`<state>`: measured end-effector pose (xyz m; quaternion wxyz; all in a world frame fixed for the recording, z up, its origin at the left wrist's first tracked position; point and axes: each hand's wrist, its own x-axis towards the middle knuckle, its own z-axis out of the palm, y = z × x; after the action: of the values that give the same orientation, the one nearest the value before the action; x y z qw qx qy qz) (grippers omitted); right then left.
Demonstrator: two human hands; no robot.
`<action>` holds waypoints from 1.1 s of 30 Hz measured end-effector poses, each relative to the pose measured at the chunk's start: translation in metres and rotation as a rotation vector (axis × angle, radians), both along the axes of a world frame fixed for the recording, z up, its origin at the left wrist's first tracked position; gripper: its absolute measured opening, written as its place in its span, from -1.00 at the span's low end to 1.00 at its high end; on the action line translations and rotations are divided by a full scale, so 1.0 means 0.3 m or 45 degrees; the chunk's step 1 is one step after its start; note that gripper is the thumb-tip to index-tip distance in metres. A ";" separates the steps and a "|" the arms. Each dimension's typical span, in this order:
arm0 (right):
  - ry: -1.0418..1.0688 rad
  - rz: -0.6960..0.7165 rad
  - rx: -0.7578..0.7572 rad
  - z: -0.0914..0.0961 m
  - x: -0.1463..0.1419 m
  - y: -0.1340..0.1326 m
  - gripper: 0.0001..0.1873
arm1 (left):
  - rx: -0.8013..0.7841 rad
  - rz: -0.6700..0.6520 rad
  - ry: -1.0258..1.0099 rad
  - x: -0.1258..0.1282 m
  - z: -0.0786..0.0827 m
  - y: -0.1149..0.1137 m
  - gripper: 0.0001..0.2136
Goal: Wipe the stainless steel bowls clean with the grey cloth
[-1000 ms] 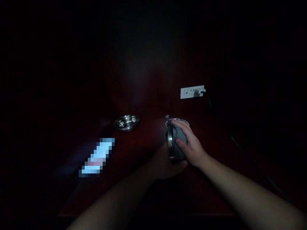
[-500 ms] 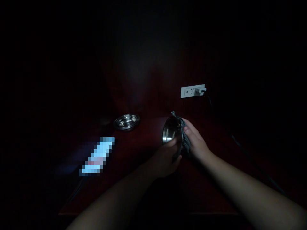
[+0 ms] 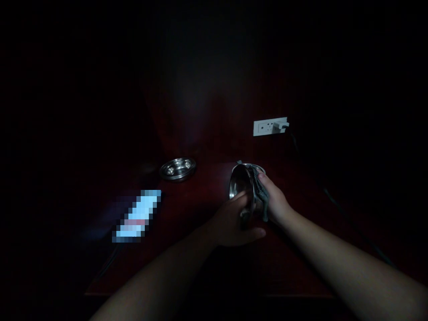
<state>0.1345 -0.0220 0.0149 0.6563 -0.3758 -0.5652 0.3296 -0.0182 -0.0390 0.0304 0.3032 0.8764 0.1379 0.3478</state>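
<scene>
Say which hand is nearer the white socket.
Right. The right hand, holding a cloth against the metal bowl, is below and in front of the white socket; the left hand, gripping the bowl, is farther left and closer to the camera.

Dk red tbl point(image 3: 197, 191), metal dish point(image 3: 178, 169) L, lit screen point(image 3: 137, 216) nr it, metal rim point(image 3: 253, 164) ctr, cable point(image 3: 359, 230) R
</scene>
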 end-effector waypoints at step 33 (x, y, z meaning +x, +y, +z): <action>0.636 0.084 -0.561 0.062 0.003 -0.018 -0.67 | 0.220 0.017 0.268 0.010 0.017 -0.007 -0.70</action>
<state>0.1354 -0.0274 0.0336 0.6665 -0.3979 -0.3140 0.5467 -0.0151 -0.0412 0.0356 0.2081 0.9300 0.1442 0.2665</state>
